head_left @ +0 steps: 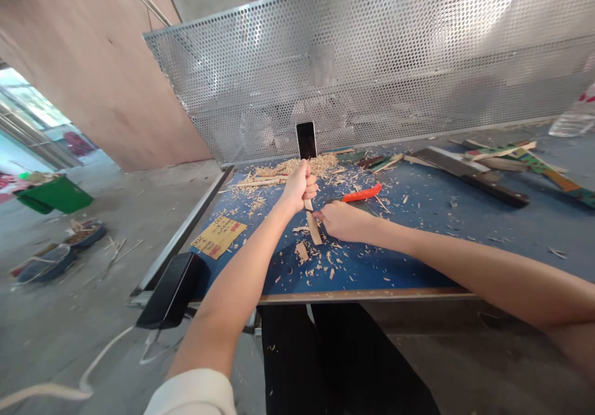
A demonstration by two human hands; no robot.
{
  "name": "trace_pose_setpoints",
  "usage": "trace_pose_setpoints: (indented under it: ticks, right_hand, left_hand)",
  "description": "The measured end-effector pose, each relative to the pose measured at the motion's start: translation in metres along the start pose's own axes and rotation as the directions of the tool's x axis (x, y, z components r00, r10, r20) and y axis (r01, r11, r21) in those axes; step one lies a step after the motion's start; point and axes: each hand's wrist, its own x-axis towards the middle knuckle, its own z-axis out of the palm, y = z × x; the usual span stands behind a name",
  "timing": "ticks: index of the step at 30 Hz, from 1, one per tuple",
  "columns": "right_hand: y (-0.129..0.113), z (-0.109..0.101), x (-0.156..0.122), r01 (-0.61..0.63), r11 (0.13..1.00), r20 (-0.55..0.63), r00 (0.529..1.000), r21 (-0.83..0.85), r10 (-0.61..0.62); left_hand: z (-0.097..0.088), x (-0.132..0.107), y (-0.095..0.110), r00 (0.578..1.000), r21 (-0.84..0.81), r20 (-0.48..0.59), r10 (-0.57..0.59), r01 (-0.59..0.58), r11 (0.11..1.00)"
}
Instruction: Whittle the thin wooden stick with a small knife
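My left hand (300,189) is closed in a fist round the upper part of a narrow wooden strip (314,228), which slants down toward the table's front edge. Just to its right, my right hand (344,220) is closed on a knife, mostly hidden by the fingers. Its short dark blade (310,211) lies across the strip below my left fist. Behind my right hand lies an orange-handled tool (361,194), partly covered. Pale wood shavings (332,257) are scattered about both hands, with a larger chip (302,252) near the strip's lower end.
A phone (306,140) leans against the perforated metal panel (260,87). Yellow sandpaper (218,236) lies left on the blue tabletop (400,266); a black box (170,290) sits at the left edge. A cleaver (469,173), wood strips and a plastic bottle (574,117) are right.
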Motion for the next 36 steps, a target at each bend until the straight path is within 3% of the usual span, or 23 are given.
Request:
trace_pose_setpoints:
  ticks: [6,8,14,20,28,32,36]
  right_hand:
    - [0.007,-0.011,0.001,0.151,0.987,0.102,0.984,-0.054,-0.145]
    - [0.009,-0.011,0.001,0.136,0.988,0.103,0.986,-0.070,-0.128]
    - [0.003,-0.005,-0.007,0.115,0.989,-0.044,0.992,-0.088,-0.119]
    - [-0.002,-0.010,-0.017,0.127,0.984,-0.049,0.990,-0.125,-0.134]
    - [0.006,-0.007,-0.010,0.009,0.996,-0.191,0.982,0.092,0.009]
    - [0.007,-0.004,-0.007,-0.017,0.993,-0.181,0.983,0.118,0.038]
    - [0.015,-0.002,-0.005,0.038,0.992,-0.127,0.992,0.123,-0.022]
  left_hand:
    - [-0.005,-0.001,0.004,0.999,-0.007,0.028,-0.043,0.043,0.999]
    - [-0.008,0.001,0.003,0.998,-0.026,0.017,-0.056,0.057,0.998]
    - [-0.014,0.006,-0.001,0.998,-0.055,-0.018,-0.067,0.066,0.996]
    - [-0.016,0.006,0.000,0.997,-0.046,0.024,-0.072,0.073,0.996]
    - [-0.019,0.011,-0.003,0.996,-0.059,0.057,-0.063,0.066,0.996]
    - [-0.021,0.011,-0.003,0.995,-0.065,0.054,-0.079,0.082,0.995]
    - [-0.022,0.009,-0.003,0.995,-0.055,0.064,-0.072,0.075,0.996]
